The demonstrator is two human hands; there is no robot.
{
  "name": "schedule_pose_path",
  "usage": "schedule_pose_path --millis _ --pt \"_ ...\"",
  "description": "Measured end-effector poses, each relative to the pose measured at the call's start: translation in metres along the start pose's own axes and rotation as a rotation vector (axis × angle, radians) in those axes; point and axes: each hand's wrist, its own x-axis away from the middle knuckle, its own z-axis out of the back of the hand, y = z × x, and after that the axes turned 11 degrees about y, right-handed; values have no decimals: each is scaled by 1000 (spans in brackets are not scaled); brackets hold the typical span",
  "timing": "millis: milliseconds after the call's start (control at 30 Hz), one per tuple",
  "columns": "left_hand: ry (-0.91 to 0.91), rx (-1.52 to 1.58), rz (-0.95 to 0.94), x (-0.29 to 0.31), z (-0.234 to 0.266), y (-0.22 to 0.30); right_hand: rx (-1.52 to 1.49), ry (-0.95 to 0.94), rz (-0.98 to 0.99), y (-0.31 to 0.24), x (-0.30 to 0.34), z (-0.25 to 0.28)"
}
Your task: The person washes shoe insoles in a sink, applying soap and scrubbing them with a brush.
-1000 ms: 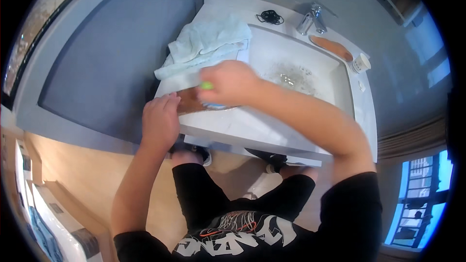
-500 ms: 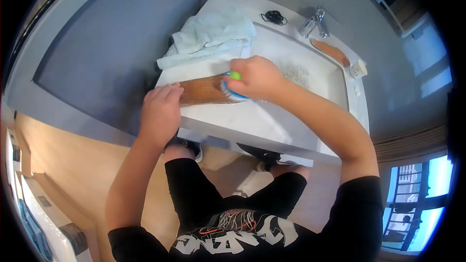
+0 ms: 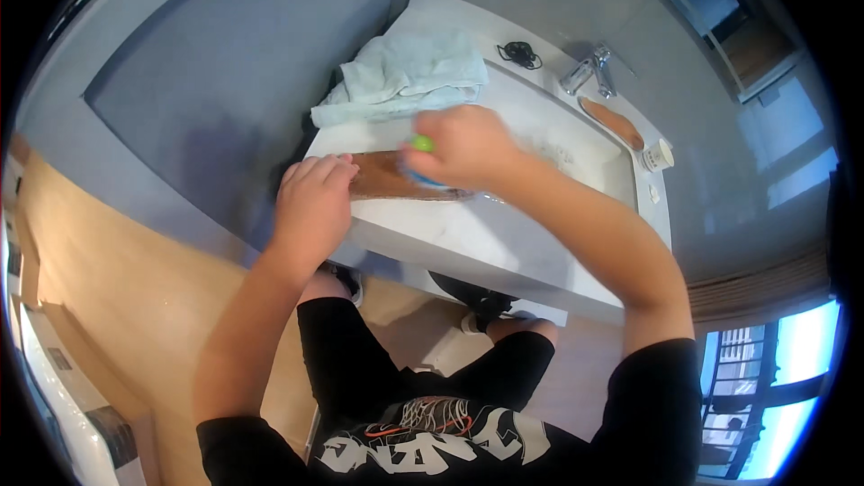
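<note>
A brown shoe insole (image 3: pixel 382 177) lies flat on the front rim of a white washbasin (image 3: pixel 468 234). My left hand (image 3: pixel 310 202) presses down on the insole's left end and holds it still. My right hand (image 3: pixel 463 146) is closed around a scrubbing brush with a green and blue body (image 3: pixel 421 146), which rests on the middle of the insole. Most of the brush is hidden under my fingers.
A crumpled pale towel (image 3: pixel 405 76) lies at the basin's back left. A second brown insole (image 3: pixel 612 121) rests on the far rim beside a chrome tap (image 3: pixel 589 72), a small white pot (image 3: pixel 659 156) and a black cord (image 3: pixel 517 54). A grey wall is to the left.
My right hand with the brush has shifted along the insole, out toward its right part and back toward the middle. My left hand has stayed on the insole's left end.
</note>
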Motion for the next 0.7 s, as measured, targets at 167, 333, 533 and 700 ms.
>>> schedule_pose_path --millis 167,333,533,700 --pt "18 -28 49 4 9 -1 18 -44 109 -21 -8 -10" --pt "41 0 16 1 -5 6 103 -116 -79 36 25 20" --pt "98 -47 -23 8 4 -5 2 15 38 -37 -23 -16" --pt "30 -21 28 1 2 4 46 -40 -61 35 19 15"
